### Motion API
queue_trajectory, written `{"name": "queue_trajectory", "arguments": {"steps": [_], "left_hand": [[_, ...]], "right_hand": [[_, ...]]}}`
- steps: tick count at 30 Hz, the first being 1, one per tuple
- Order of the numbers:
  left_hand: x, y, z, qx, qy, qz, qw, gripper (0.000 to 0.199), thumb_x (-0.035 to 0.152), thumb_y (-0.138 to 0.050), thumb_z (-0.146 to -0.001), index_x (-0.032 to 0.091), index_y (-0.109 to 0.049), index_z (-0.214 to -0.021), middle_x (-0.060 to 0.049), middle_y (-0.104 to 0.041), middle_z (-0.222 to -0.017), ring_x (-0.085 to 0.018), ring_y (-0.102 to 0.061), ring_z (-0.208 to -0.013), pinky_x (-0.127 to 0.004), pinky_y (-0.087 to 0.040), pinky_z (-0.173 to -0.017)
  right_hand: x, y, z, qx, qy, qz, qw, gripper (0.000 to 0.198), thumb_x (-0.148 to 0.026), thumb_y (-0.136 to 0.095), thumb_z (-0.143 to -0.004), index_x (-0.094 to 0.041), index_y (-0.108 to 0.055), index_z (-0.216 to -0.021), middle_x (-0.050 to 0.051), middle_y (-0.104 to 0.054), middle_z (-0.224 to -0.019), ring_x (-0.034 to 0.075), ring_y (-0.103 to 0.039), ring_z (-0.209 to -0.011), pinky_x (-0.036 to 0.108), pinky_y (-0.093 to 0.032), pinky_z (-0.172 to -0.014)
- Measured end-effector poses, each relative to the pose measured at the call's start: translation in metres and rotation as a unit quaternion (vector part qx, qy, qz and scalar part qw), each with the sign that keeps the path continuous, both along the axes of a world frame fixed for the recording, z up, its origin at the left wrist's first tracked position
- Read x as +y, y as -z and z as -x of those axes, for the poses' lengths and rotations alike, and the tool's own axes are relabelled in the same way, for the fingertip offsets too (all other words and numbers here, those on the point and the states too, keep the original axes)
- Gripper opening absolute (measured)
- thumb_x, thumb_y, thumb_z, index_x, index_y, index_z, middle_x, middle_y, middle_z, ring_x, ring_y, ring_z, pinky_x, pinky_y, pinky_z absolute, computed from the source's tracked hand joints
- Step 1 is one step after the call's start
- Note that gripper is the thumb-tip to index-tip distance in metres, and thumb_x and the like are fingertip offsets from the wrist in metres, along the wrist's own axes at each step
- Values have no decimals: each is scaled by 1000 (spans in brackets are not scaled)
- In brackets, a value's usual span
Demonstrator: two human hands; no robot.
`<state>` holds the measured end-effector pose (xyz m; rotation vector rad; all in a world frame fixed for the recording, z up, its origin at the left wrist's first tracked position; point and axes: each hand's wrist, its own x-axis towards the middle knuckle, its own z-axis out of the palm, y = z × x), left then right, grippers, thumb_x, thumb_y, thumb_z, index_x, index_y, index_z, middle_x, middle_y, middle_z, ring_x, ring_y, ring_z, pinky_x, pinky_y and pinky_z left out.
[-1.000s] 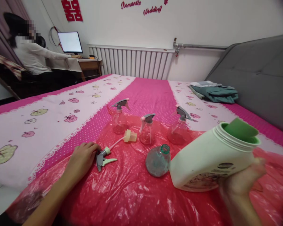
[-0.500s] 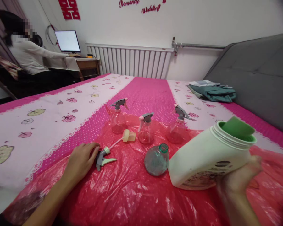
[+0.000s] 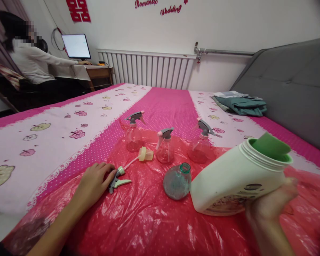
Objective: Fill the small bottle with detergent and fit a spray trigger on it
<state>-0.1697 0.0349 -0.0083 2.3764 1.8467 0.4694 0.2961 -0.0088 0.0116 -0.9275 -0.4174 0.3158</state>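
Note:
My right hand (image 3: 272,201) grips a large white plastic jug (image 3: 237,181), tilted to the right with its mouth open. A green piece (image 3: 271,145), perhaps a scoop, sticks out of that mouth. On the left, my left hand (image 3: 97,179) has its fingers closed around the back of a grey and pale green trigger spray head (image 3: 114,180) lying on red plastic sheeting (image 3: 146,220). Its tube runs to a pale yellow funnel-like piece (image 3: 145,154). Between my hands, a headless spray bottle (image 3: 176,181) with a green neck leans over, its body cloudy grey.
Behind stand three clear spray bottles with grey and pink heads: a left one (image 3: 133,137), a middle one (image 3: 165,147) and a right one (image 3: 200,144). Folded clothes (image 3: 241,103) lie near the grey headboard (image 3: 290,85). A person (image 3: 34,64) sits at a desk with a monitor (image 3: 76,46).
The jug and my right hand have shifted very slightly to the right. My left fingers have moved a little over the spray head; the bottles stay where they were.

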Motion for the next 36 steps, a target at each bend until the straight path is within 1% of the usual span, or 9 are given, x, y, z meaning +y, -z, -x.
{"name": "queue_trajectory", "arguments": {"steps": [3,6,8,11,14,19,24,29,36], "left_hand": [[-2,-2,-3,-2,-7,-2,1000,57,68,-39,-103,23,-72,-91,-9,-73,-91,-32,-65,-88,-42,-43,-80],[-4,-4,-7,-8,-11,-6,1000,63,78,-44,-99,22,-72,-91,-9,-73,-90,-32,-65,-91,-41,-42,-79],[-5,-4,-8,-9,-9,-7,1000,65,81,-44,-98,22,-72,-92,-9,-73,-92,-33,-66,-92,-40,-42,-79],[-5,-4,-9,-5,-4,-7,1000,64,79,-42,-99,22,-71,-92,-8,-72,-93,-32,-66,-92,-40,-42,-79],[-6,-4,-10,-1,-5,-8,1000,61,76,-41,-100,23,-71,-92,-8,-71,-93,-31,-65,-91,-40,-41,-79],[-5,-3,-12,3,-15,-13,1000,57,72,-41,-101,23,-68,-88,-8,-70,-91,-31,-64,-90,-40,-41,-78],[-5,-2,-12,9,-15,-16,1000,55,68,-41,-101,23,-68,-88,-8,-70,-89,-30,-64,-87,-40,-41,-77],[-5,-2,-13,10,-13,-13,1000,54,67,-41,-101,23,-68,-88,-8,-69,-89,-31,-64,-88,-40,-42,-77],[-5,-1,-12,4,-8,-17,1000,53,67,-41,-102,23,-68,-90,-8,-69,-90,-31,-64,-88,-40,-42,-77]], "right_hand": [[0,1,0,3,-7,10,1000,40,-63,-52,-75,-23,-43,-75,3,-57,-81,17,-55,-78,27,-54,-55],[0,2,1,4,-12,14,1000,40,-63,-51,-75,-24,-45,-76,2,-57,-80,17,-56,-78,26,-53,-54],[0,2,0,4,-7,15,1000,43,-66,-52,-73,-23,-46,-77,2,-58,-81,17,-57,-80,26,-52,-54],[0,5,-2,-6,-3,21,1000,50,-73,-52,-70,-23,-45,-75,3,-61,-83,19,-61,-88,26,-53,-55],[0,8,-6,-15,-8,23,1000,52,-74,-55,-68,-24,-44,-73,4,-62,-81,22,-63,-92,27,-52,-54],[-1,10,-7,-17,-18,26,999,50,-74,-53,-68,-25,-42,-70,5,-62,-77,25,-65,-94,30,-52,-53],[-1,7,-5,-12,-10,26,1000,48,-72,-54,-68,-25,-46,-73,4,-62,-76,27,-65,-94,31,-52,-51],[-1,9,-6,-21,-14,23,999,51,-75,-54,-69,-25,-44,-70,4,-62,-77,26,-66,-93,32,-52,-49],[-3,4,-2,-20,-12,25,999,47,-71,-51,-72,-25,-45,-70,5,-64,-82,25,-66,-92,32,-51,-49]]}}
